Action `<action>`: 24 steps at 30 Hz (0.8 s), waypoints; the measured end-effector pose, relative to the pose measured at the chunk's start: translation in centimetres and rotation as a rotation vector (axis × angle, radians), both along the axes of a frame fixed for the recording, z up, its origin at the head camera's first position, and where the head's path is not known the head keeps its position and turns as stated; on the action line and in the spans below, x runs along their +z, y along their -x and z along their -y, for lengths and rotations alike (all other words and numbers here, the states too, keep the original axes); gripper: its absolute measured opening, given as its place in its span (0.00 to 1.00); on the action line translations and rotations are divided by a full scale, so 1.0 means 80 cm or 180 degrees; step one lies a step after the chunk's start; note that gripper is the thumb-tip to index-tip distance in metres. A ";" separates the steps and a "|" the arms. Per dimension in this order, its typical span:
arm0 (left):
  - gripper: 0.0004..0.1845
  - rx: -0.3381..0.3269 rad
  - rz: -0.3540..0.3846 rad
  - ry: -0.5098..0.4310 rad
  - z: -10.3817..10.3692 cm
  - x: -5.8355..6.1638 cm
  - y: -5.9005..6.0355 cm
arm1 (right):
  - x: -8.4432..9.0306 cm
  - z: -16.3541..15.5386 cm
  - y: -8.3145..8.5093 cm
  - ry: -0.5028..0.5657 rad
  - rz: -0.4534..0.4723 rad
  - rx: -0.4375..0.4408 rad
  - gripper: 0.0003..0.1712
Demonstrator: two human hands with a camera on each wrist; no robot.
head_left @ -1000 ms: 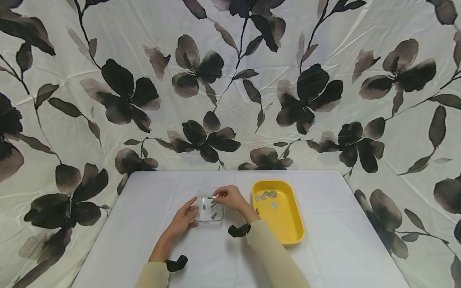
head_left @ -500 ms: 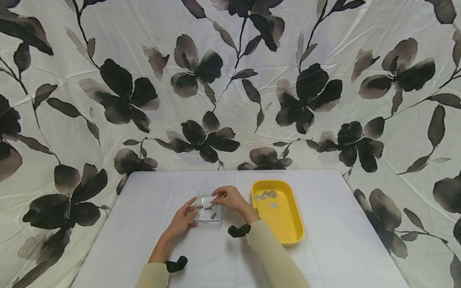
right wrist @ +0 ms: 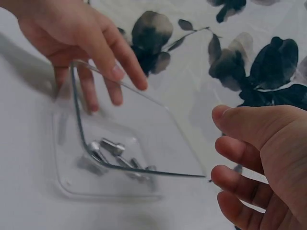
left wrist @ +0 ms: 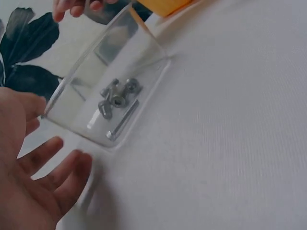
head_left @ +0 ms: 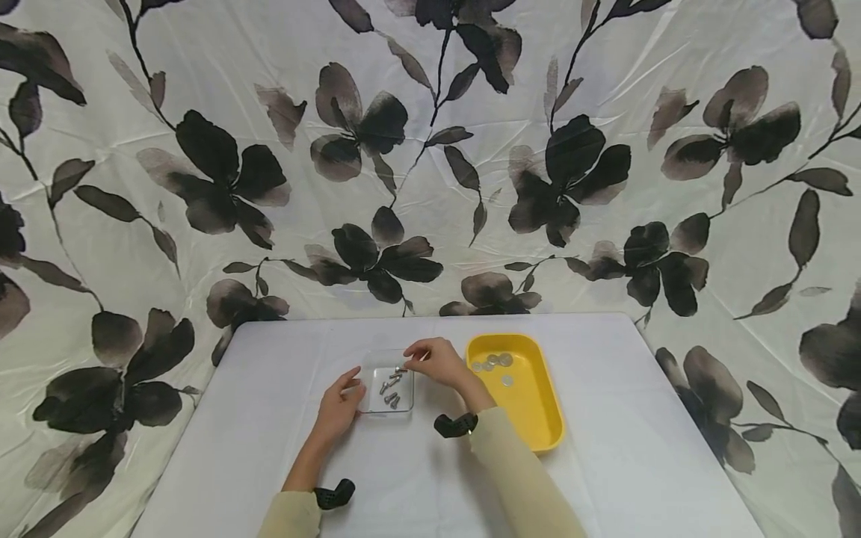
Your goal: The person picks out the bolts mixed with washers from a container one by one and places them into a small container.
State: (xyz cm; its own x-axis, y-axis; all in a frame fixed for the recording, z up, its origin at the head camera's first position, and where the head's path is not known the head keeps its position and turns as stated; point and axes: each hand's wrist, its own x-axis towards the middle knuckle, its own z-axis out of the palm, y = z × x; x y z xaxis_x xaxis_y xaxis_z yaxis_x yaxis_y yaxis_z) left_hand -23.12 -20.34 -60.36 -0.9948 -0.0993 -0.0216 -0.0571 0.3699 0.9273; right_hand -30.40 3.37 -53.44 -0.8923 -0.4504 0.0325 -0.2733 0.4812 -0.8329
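- The left hand (head_left: 343, 403) lies with relaxed, spread fingers at the near-left corner of the clear tray (head_left: 388, 390). In the left wrist view its fingertips (left wrist: 72, 163) are just beside the tray (left wrist: 112, 86), and I cannot tell if they touch it; it holds nothing.
- The right hand (head_left: 437, 360) is at the far-right corner of this tray, at about 1 o'clock from the tray's middle. Its fingers are loosely bent, and in the right wrist view (right wrist: 259, 163) they grip nothing and stay just apart from the tray's rim (right wrist: 144, 167).
- So the clear tray sits between the two hands: the left hand at about 8 o'clock of it, the right hand at about 1 o'clock.
- Inside the tray is a small heap of metal screws (head_left: 390, 388). In the left wrist view I count about five pieces (left wrist: 117, 103), one of them longer than the others; the exact number is hard to tell because they lie on each other.
- At 3 o'clock from the clear tray, just beside the right wrist, stands one yellow tray (head_left: 538, 418).
- In its far part lie metal coins (head_left: 494, 362): I count about five, four together and one a little apart.
- Everything stands on one white table (head_left: 605, 463).
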 end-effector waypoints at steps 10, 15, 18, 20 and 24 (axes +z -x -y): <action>0.22 0.0148 -0.0799 0.0795 -0.022 0.041 0.007 | 0.021 -0.048 0.006 0.0077 -0.0185 -0.0110 0.09; 0.22 0.0025 -0.0916 0.0719 -0.042 0.059 0.011 | 0.030 -0.070 0.009 0.0114 -0.0324 -0.0234 0.08; 0.22 -0.0077 -0.0907 0.0639 -0.056 0.067 0.014 | 0.034 -0.083 0.009 0.0097 -0.0325 -0.0310 0.09; 0.22 -0.0161 -0.0892 0.0577 -0.068 0.070 0.016 | 0.036 -0.093 0.009 0.0110 -0.0284 -0.0351 0.10; 0.22 -0.0329 -0.0852 0.0371 -0.091 0.078 0.019 | 0.037 -0.112 0.010 0.0128 -0.0252 -0.0456 0.10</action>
State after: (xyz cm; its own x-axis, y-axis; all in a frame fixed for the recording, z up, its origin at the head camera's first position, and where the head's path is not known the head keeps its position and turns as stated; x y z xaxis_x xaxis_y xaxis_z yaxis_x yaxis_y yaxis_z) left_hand -24.65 -13.02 -54.15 -0.9686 0.0163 0.2481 0.2269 0.4658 0.8553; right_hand -31.18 12.34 -50.47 -0.9412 -0.3156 0.1209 -0.2699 0.4866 -0.8309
